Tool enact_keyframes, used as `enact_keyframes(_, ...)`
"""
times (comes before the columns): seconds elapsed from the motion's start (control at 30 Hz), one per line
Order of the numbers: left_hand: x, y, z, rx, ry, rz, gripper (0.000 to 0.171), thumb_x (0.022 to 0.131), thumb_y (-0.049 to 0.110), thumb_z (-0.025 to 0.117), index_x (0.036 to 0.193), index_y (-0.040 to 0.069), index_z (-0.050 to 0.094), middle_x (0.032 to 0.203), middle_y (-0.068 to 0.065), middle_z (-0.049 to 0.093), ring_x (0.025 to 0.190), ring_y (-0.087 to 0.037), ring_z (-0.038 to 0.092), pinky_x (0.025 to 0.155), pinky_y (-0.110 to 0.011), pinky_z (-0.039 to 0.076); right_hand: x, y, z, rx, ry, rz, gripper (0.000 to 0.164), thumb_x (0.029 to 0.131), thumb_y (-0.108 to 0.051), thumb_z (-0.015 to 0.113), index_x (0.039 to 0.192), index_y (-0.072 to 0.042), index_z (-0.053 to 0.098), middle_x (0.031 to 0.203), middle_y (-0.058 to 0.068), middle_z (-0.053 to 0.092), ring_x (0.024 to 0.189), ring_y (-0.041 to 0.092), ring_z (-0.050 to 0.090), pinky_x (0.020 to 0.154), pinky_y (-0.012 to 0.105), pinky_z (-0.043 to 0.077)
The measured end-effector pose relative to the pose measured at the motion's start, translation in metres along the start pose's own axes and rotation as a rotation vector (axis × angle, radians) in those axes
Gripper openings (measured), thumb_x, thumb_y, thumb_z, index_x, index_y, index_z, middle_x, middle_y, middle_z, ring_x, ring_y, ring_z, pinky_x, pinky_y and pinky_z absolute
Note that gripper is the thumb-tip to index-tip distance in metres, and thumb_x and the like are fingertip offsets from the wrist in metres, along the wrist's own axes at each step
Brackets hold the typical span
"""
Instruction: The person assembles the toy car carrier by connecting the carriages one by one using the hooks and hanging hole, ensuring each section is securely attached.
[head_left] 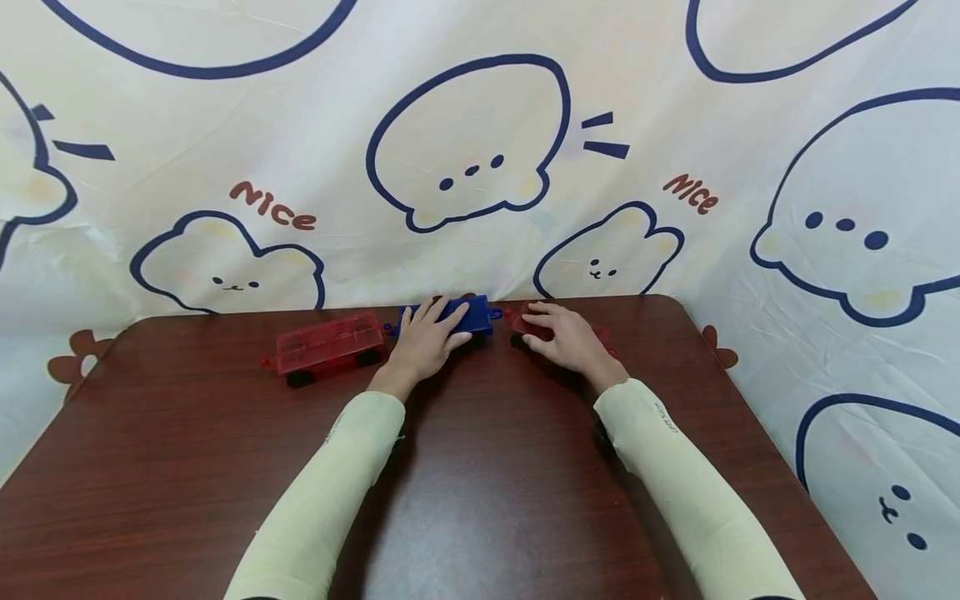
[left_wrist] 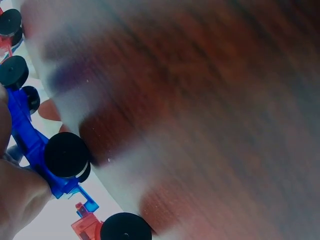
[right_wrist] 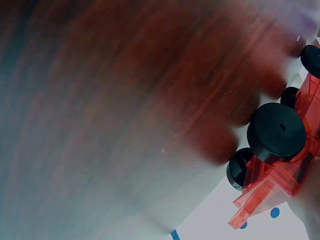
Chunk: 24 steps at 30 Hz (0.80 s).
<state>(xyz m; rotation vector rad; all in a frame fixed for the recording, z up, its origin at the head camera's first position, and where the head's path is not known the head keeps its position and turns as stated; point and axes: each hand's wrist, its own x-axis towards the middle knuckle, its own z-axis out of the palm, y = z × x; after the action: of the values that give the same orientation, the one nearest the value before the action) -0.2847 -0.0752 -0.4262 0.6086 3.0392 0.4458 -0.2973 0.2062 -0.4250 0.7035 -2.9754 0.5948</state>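
Three toy train cars stand in a row near the table's far edge. My left hand (head_left: 423,342) lies over the blue car (head_left: 480,317), fingers across its top and thumb at its near side. My right hand (head_left: 566,337) holds the smaller-looking right red car (head_left: 519,321), its fingers bent over the body and covering most of it. To the left stands a long clear-red car (head_left: 330,342) with black wheels, its coupling meeting the blue one's. In the right wrist view, wheels and a coupling of the right red car (right_wrist: 280,180) show.
The dark brown wooden table (head_left: 480,500) has rounded far corners. Behind it and to the right hangs a white curtain (head_left: 480,258) with blue cartoon outlines, close against the far edge where the cars stand.
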Motion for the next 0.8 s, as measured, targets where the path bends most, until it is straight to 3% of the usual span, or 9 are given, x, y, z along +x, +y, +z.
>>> enact_keyframes(0.8, 0.0000, 0.0016, -0.0019, 0.009, -0.007, 0.011, 0.062, 0.107, 0.050, 0.039, 0.162, 0.024, 0.027, 0.167, -0.013, 0.021, 0.154, -0.038, 0.012, 0.119, -0.065, 0.006, 0.0003, -0.0038, 0.0040, 0.006, -0.010, -0.043, 0.052, 0.098, -0.038, 0.064, 0.144, -0.014, 0.060, 0.155, 0.008, 0.047, 0.143, 0.034, 0.041, 0.114, 0.059, 0.033)
